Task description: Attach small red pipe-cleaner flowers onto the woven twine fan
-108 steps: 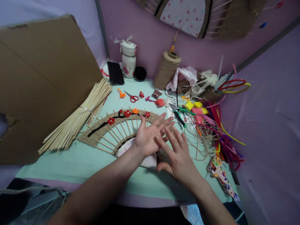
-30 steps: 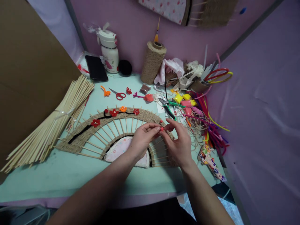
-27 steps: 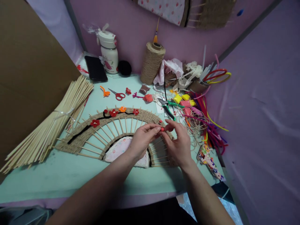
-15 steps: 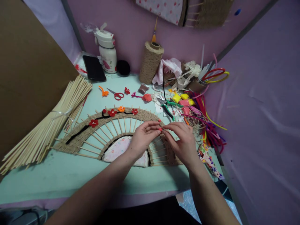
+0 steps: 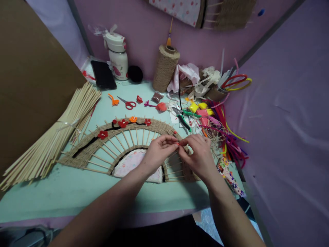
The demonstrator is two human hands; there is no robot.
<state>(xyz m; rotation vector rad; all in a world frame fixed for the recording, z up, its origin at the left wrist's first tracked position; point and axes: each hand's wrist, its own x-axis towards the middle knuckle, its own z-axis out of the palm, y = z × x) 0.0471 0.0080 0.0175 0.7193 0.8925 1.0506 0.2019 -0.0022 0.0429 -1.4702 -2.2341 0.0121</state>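
My left hand [image 5: 160, 151] and my right hand [image 5: 197, 152] meet over the right part of a fan-shaped woven frame [image 5: 87, 151]. Their fingertips are pinched together around a small coral-red lump [image 5: 178, 144] that looks like modelling clay; the fingers hide most of it. Just above them, another coral bit [image 5: 175, 132] lies on the woven band. Farther left on the band sit a red flower [image 5: 102, 135], several more flowers and a black branch-like strip [image 5: 86, 148]. A half-round of pink patterned cloth [image 5: 130, 164] fills the fan's centre, partly behind my left wrist.
Red-handled scissors [image 5: 128, 103], green-handled pliers [image 5: 183, 120] and a coral clay packet [image 5: 161, 107] lie behind the fan. A bundle of thin sticks [image 5: 53, 137] is at left. At the back stand a twine spool [image 5: 166, 68] and a white bottle [image 5: 118, 56]. Pipe cleaners [image 5: 231, 137] are heaped at right.
Both hands have moved slightly down and closer together, and the fingers have closed more over the coral-red lump. The coral bit on the band stays in place.
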